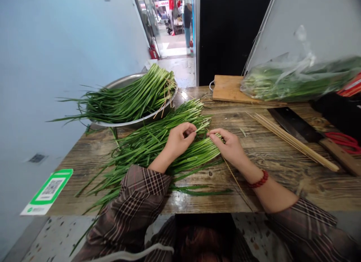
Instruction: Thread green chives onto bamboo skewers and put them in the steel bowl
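Note:
Green garlic chives lie in a loose heap on the wooden table, their pale stem ends toward the right. Over those ends, my left hand is closed, thumb and fingers pinching a few chive stems. Close by on the right, my right hand pinches a thin bamboo skewer, whose long part slants down toward the table's front edge. The skewer's tip shows near the stems between both hands; whether it pierces them I cannot tell.
Behind, a metal basin holds skewered chives. A bundle of bamboo skewers, a cleaver and red-handled scissors lie right. A cutting board and bagged chives are at the back. A QR-code card is front left.

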### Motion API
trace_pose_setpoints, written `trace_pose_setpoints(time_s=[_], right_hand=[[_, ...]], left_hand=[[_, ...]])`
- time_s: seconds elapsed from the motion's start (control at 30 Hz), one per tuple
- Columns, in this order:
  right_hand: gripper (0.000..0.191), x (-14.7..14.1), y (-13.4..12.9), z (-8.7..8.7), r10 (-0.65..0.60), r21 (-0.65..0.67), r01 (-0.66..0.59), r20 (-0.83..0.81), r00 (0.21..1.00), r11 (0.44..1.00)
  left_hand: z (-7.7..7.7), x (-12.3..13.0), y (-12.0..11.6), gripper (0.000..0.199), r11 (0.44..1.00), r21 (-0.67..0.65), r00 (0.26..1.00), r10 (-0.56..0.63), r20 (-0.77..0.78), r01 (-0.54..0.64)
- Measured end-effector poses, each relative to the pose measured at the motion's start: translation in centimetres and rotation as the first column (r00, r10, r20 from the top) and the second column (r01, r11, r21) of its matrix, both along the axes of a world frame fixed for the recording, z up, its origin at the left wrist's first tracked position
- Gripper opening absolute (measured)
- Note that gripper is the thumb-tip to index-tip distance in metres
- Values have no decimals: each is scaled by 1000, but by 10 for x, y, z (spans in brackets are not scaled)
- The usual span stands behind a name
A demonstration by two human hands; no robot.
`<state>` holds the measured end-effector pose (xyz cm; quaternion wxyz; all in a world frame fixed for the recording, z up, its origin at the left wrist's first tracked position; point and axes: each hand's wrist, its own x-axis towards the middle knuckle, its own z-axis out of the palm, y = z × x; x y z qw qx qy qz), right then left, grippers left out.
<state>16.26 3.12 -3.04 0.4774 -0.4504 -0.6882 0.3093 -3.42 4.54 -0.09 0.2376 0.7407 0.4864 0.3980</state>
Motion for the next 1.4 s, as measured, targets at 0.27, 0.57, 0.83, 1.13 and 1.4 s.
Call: trace_pose_setpoints(time_s=[0.27, 0.57, 0.83, 1.13, 1.4], right_hand=[[22, 1, -4, 8, 67, 16, -67, 21, 998, 998], [25, 2, -4, 7, 90, 19, -90, 39, 995, 996], [26, 0, -4, 8, 104, 40, -106, 39, 994, 994], [24, 0, -4, 6, 104, 51, -105, 19, 994, 993], [22, -3, -8, 4, 46, 39, -46, -3, 999, 998]], left_hand=[[3, 9, -8, 16, 988, -145, 979, -25, 202, 55], [6, 9, -10, 16, 997, -67, 987, -36, 159, 47], [5, 9, -9, 16, 998, -26, 987, -44, 157, 49], [3, 9, -9, 14, 993, 98, 995, -66, 75, 59], [-1, 10, -10, 14, 979, 191, 996, -82, 32, 75]])
